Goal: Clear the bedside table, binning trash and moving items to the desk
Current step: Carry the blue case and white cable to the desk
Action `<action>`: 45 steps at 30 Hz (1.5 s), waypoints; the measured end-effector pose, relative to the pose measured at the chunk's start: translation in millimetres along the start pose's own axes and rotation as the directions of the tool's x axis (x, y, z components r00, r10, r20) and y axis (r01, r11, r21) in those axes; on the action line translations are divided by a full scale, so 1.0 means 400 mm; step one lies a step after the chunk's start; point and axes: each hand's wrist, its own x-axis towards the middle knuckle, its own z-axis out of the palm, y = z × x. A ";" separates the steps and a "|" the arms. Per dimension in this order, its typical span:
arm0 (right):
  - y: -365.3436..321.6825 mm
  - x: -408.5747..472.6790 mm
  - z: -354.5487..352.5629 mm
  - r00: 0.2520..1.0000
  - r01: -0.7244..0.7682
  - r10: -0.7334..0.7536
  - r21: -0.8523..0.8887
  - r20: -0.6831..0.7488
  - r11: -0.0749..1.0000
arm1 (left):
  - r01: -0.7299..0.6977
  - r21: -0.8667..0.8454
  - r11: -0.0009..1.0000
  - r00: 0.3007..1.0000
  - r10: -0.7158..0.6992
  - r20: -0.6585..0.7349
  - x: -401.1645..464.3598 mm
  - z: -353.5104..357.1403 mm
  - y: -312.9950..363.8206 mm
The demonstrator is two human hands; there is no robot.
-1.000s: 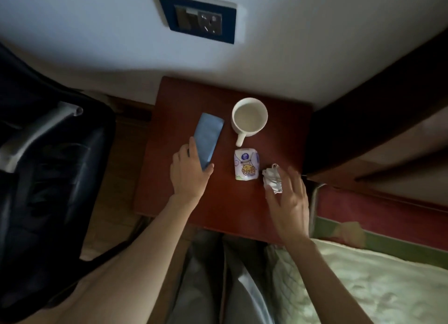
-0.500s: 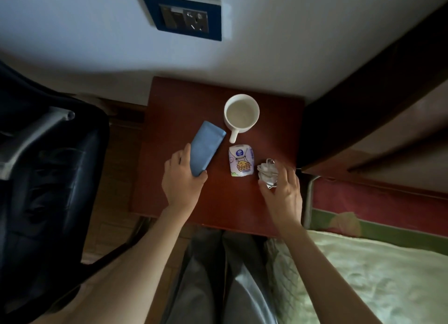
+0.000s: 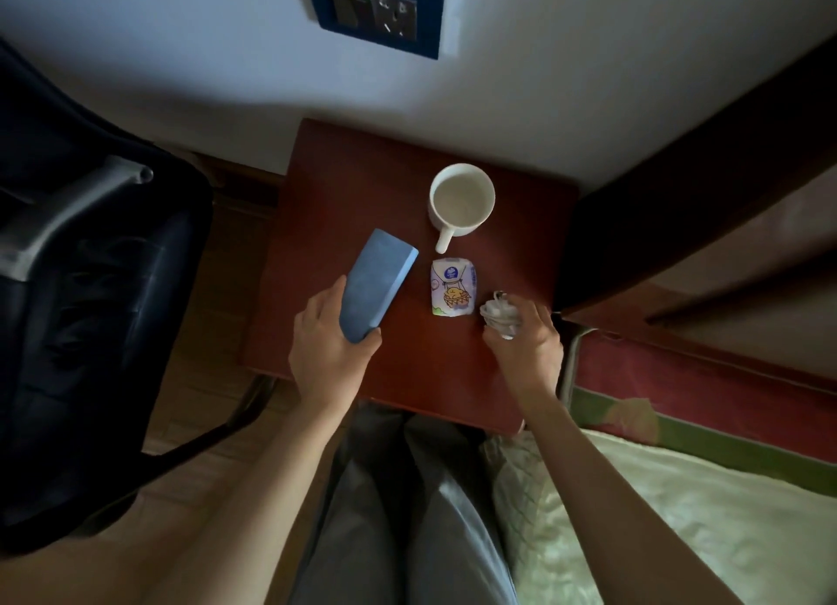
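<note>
A small red-brown bedside table (image 3: pixel 344 188) stands against the wall. My left hand (image 3: pixel 328 342) grips the near end of a flat blue case (image 3: pixel 376 283), which is tilted up off the table. Fingers of my right hand (image 3: pixel 525 346) are closed around a crumpled white wrapper (image 3: pixel 498 314) near the table's right edge. Between the two lies a small printed tissue pack (image 3: pixel 454 294). A white mug (image 3: pixel 461 201) stands behind it, handle pointing toward me.
A black office chair (image 3: pixel 90 287) stands left of the table. A dark wooden headboard (image 3: pixel 679 197) and the bed with pale bedding (image 3: pixel 679 514) are on the right. A blue wall socket (image 3: pixel 376 11) sits above. My legs in grey trousers (image 3: pixel 398 514) are below the table.
My left hand has lifted and turned the blue case, its far end swinging right. My right hand has closed its fingers around the crumpled wrapper.
</note>
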 end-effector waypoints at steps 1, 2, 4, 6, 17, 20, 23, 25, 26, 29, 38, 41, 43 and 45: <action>0.001 -0.001 -0.006 1.000 0.003 -0.003 0.014 0.005 1.000 | 0.003 -0.017 1.000 1.000 -0.003 -0.008 -0.006 -0.005 -0.006; 0.001 -0.003 -0.012 1.000 0.009 -0.009 0.025 0.011 1.000 | 0.001 -0.032 1.000 1.000 -0.001 -0.016 -0.011 -0.012 -0.012; 0.001 -0.010 -0.029 0.999 0.026 -0.027 0.026 0.037 0.999 | 0.003 -0.056 0.998 1.000 -0.004 -0.025 -0.023 -0.029 -0.023; -0.006 -0.022 -0.050 0.997 0.045 -0.046 0.017 0.065 0.999 | 0.021 -0.080 0.997 0.999 -0.024 -0.034 -0.044 -0.055 -0.029; -0.286 -0.192 -0.224 0.936 0.319 -0.328 0.082 0.125 0.944 | 0.183 -0.153 0.971 0.959 -0.211 -0.191 -0.263 -0.341 -0.066; -0.411 -0.275 -0.246 0.886 0.421 -0.439 0.136 0.148 0.897 | 0.244 -0.201 0.949 0.933 -0.286 -0.219 -0.347 -0.428 -0.118; -0.530 -0.380 -0.250 0.816 0.515 -0.545 0.187 0.193 0.837 | 0.286 -0.237 0.929 0.906 -0.342 -0.248 -0.448 -0.516 -0.187; -0.599 -0.460 -0.243 0.760 0.559 -0.598 0.214 0.252 0.801 | 0.324 -0.327 0.888 0.874 -0.413 -0.255 -0.530 -0.579 -0.231; -0.629 -0.505 -0.237 0.730 0.580 -0.622 0.227 0.283 0.783 | 0.337 -0.382 0.860 0.857 -0.449 -0.253 -0.578 -0.610 -0.254; -0.697 -0.656 -0.206 0.628 0.664 -0.707 0.250 0.325 0.704 | 0.325 -0.502 0.802 0.821 -0.502 -0.270 -0.715 -0.674 -0.352; -0.815 -1.130 -0.059 0.319 0.804 -0.822 0.325 0.472 0.498 | 0.381 -0.593 0.710 0.679 -0.650 -0.341 -1.171 -0.808 -0.677; -0.866 -1.252 -0.018 0.261 0.802 -0.828 0.366 0.496 0.472 | 0.357 -0.650 0.670 0.609 -0.695 -0.382 -1.278 -0.832 -0.747; -0.904 -1.316 0.004 0.199 0.808 -0.833 0.395 0.516 0.438 | 0.335 -0.684 0.648 0.557 -0.722 -0.412 -1.330 -0.849 -0.782; -0.944 -1.366 0.023 0.128 0.819 -0.846 0.425 0.518 0.385 | 0.329 -0.703 0.631 0.503 -0.747 -0.434 -1.365 -0.875 -0.810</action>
